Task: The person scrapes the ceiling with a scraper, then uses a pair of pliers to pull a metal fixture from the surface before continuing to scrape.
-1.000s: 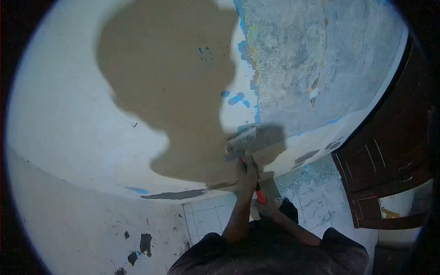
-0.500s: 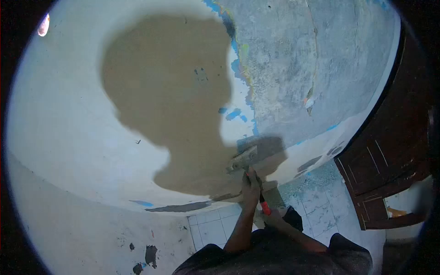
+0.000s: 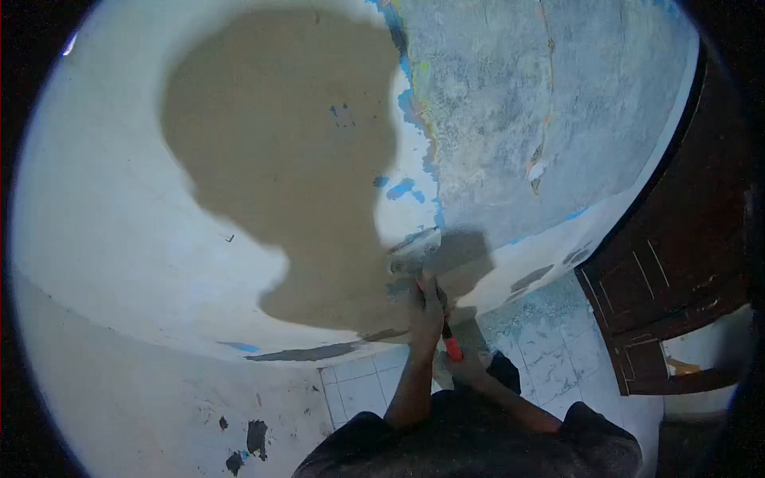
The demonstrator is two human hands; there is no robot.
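- Brown wet coating covers the middle of the wall (image 3: 119,199); bare grey plaster lies to its right.
- My left hand (image 3: 426,307) grips the scraper (image 3: 414,251) near the blade end.
- My right hand (image 3: 466,362) clasps the red handle's lower end.
- The scraper blade presses flat on the wall, at the brown patch's right edge.
- A dark wooden door (image 3: 677,271) stands right; floor tiles (image 3: 550,342) lie below.

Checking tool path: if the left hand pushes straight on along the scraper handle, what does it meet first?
Likely the wall: the left hand points up along the red-handled scraper, whose blade seems already against the brown patch's edge. Depth is unclear, so contact is a guess.
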